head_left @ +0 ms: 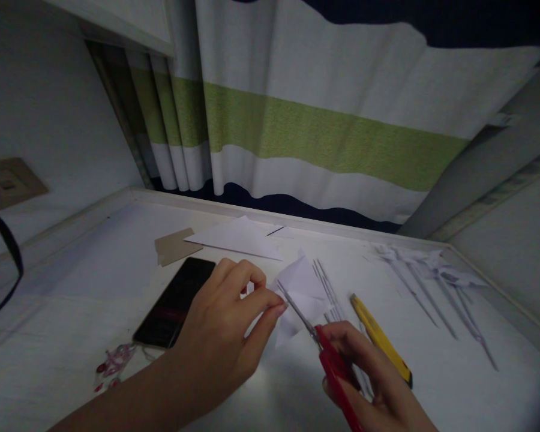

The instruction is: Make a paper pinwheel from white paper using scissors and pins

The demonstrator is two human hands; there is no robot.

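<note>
My left hand (pixel 227 324): fingers (pixel 270 300) pinched shut on edge of white paper (pixel 303 291). My right hand (pixel 378 384), partly cut off at bottom edge: fingers curled through red handles of scissors (pixel 328 354), blades slightly apart, tips at paper just beside left fingertips. Yellow knife (pixel 380 339) just right of scissors, partly hidden behind right hand. Thin sticks (pixel 330 291) beyond paper. Phone (pixel 175 303) left of left hand on desk (pixel 94 282). Pinwheels (pixel 436 282) far right, dim, detail hard to read. Small pink bits (pixel 114 363) near left wrist, unclear.

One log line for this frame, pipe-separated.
left hand: pinches white paper | right hand: red scissors, blades at paper | nearby: phone, yellow knife
</note>
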